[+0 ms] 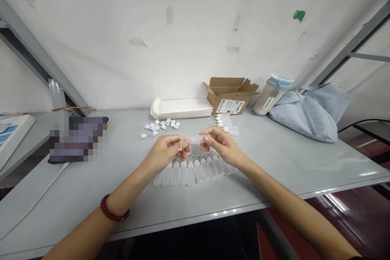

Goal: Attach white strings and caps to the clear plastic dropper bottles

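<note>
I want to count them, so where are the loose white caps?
In the head view, the loose white caps lie left of centre, in front of the white stack and beyond the left hand.

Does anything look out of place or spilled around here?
I see no spill. Only small oddities: one white cap lies slightly apart, left of the loose cluster of caps, and scraps of tape cling to the wall, holding nothing up.

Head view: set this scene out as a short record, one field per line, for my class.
Left hand: pinches one end of a translucent bottle
Right hand: grips its other end
Nearer the person: row of similar bottles
Beyond left hand: loose white caps
Beyond right hand: white-tipped bottles
Back of table: white stack, open cardboard box, tumbler
</note>
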`<state>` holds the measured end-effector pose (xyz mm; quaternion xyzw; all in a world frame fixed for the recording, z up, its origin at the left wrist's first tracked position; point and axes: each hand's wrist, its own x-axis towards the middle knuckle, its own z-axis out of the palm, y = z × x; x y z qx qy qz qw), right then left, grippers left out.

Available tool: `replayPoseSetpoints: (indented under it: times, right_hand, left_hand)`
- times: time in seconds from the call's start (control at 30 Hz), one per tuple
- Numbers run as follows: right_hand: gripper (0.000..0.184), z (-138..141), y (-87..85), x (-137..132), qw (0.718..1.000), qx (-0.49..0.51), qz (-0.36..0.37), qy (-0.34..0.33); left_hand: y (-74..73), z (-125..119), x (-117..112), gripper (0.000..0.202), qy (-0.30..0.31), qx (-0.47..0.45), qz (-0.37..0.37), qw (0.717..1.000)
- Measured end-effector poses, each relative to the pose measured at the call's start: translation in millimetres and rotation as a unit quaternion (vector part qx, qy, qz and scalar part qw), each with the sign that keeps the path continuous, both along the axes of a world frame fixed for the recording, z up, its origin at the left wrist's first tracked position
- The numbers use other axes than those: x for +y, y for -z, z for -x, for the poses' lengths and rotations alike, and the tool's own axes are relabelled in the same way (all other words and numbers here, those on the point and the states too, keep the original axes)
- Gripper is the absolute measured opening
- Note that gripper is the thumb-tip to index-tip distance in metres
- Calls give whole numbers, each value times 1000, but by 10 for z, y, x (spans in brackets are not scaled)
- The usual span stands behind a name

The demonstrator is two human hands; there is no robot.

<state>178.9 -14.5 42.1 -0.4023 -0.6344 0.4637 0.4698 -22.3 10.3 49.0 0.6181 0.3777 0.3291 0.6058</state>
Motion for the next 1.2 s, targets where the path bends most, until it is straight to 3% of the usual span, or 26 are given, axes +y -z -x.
replayPoseSetpoints:
  times: [0.2,0.37,0.5,0.63,0.77,0.87,0.93,1.13,1.2]
  right_hand:
    - [33,-11,11,7,1000,-19,1,11]
    - [32,-3,0,2,1000,-8,-7,20]
    - [30,4,-14,-7,999,-13,-25,15]
    - [29,-16,10,-3,999,-30,-42,7]
    - [26,-45,44,7,997,-63,-48,11]
    - [26,-47,39,8,997,-65,-39,14]
    - [25,-40,23,7,998,-57,-35,17]
    - [25,-24,11,8,998,-40,-53,19]
    - [25,-28,24,12,997,-46,-57,16]
  left_hand:
    - [28,-11,-29,30,-50,28,-92,994]
    - [-16,-30,-23,29,-29,38,-49,998]
    - [-11,-32,-10,42,14,17,17,1000]
    - [21,-17,-7,44,15,14,17,1000]
    - [40,0,-12,34,16,76,-93,993]
    - [55,-10,-31,21,-35,112,-216,969]
    - [58,-24,-44,20,-58,113,-252,959]
    - [18,-22,-28,40,33,94,-113,989]
    - [13,-14,-23,42,42,101,-107,988]
